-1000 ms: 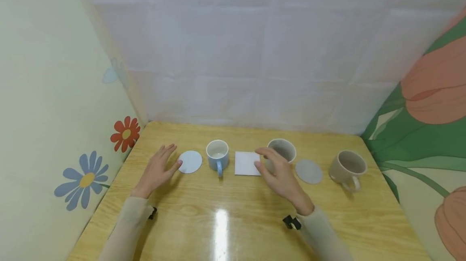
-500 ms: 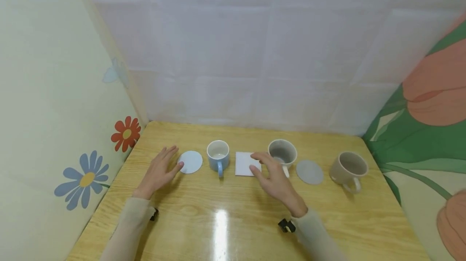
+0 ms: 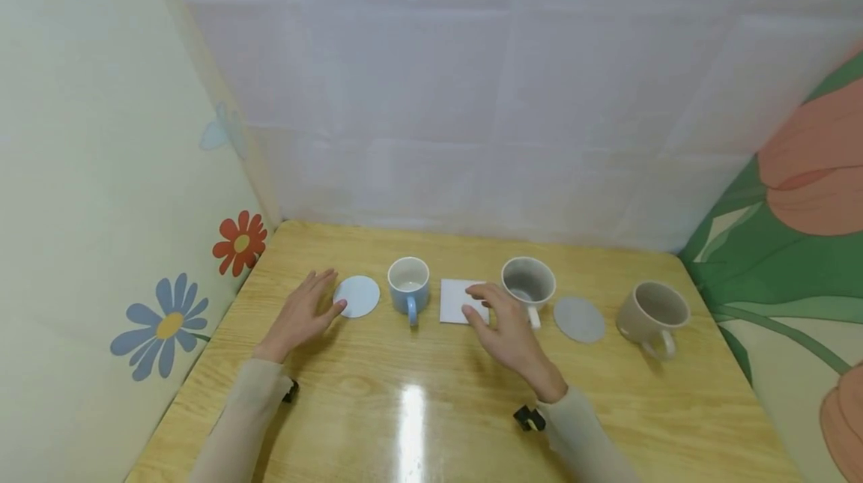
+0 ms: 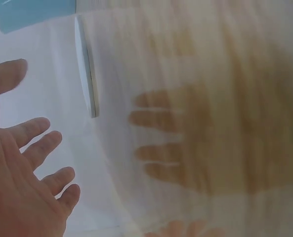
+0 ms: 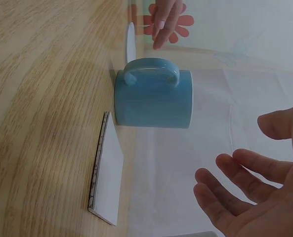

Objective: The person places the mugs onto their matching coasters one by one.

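Note:
My left hand (image 3: 300, 320) hovers at the left of a round light-blue coaster (image 3: 357, 296), fingers relaxed and holding nothing. In the left wrist view that coaster (image 4: 85, 66) shows edge-on, beyond the spread fingers. A blue mug (image 3: 409, 290) with a white inside stands just right of the coaster, its handle toward me. My right hand (image 3: 509, 333) is over the right part of a square white coaster (image 3: 453, 302), thumb and fingers apart around nothing. The right wrist view shows air between this hand (image 5: 260, 187) and the square coaster (image 5: 109, 177). A white mug (image 3: 529, 281) stands right behind it, partly covered.
Farther right lie a round grey coaster (image 3: 580, 320) and a beige mug (image 3: 650, 314), handle toward the front right. All stand in a row on the wooden table (image 3: 364, 401). A white cloth (image 3: 404, 93) hangs behind, with flowered panels at both sides.
My right hand has shifted slightly left, off the front of the white mug and over the square coaster, uncovering the mug's handle. The left hand stays by the round coaster; the view has turned a little.

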Motion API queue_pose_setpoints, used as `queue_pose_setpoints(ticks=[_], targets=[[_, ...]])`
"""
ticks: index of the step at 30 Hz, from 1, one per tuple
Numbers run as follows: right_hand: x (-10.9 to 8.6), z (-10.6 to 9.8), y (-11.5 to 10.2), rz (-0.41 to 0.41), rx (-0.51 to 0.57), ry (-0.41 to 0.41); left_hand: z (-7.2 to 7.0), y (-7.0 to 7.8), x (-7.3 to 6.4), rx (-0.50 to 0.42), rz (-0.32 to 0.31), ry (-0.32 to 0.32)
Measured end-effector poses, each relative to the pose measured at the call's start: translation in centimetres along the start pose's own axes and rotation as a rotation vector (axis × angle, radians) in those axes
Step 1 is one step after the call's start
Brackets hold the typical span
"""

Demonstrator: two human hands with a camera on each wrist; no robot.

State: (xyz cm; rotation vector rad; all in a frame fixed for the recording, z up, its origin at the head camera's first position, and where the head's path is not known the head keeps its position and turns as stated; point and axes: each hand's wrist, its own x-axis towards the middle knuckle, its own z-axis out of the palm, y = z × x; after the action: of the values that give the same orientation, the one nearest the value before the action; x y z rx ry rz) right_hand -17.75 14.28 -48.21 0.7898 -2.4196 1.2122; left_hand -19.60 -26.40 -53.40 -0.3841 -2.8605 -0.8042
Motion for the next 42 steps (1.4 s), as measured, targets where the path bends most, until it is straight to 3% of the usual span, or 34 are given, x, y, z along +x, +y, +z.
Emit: queue_pose_setpoints(ticks=[7, 14, 22, 29, 42], targets=[[0.1, 0.3, 0.1, 0.015, 0.023, -0.026, -0.2, 0.4, 0.0, 0.107, 0.031, -0.003], [0.2, 0.5, 0.0, 0.038, 0.032, -0.058, 0.2, 0.2, 0.8, 0.057, 0.034, -0.086], [0.3, 0.9, -0.3, 0.073, 0.058, -0.101, 0.4, 0.3, 1.3, 0.023, -0.011, -0.2], [0.4, 1.4, -0.4, 0.103, 0.066, -0.124, 0.1, 0.8, 1.3, 0.067, -0.042, -0.253], [0.2, 2.7, 0.2, 0.158, 0.241, -0.157, -0.1, 0.5, 1.0, 0.056, -0.068, -0.292]])
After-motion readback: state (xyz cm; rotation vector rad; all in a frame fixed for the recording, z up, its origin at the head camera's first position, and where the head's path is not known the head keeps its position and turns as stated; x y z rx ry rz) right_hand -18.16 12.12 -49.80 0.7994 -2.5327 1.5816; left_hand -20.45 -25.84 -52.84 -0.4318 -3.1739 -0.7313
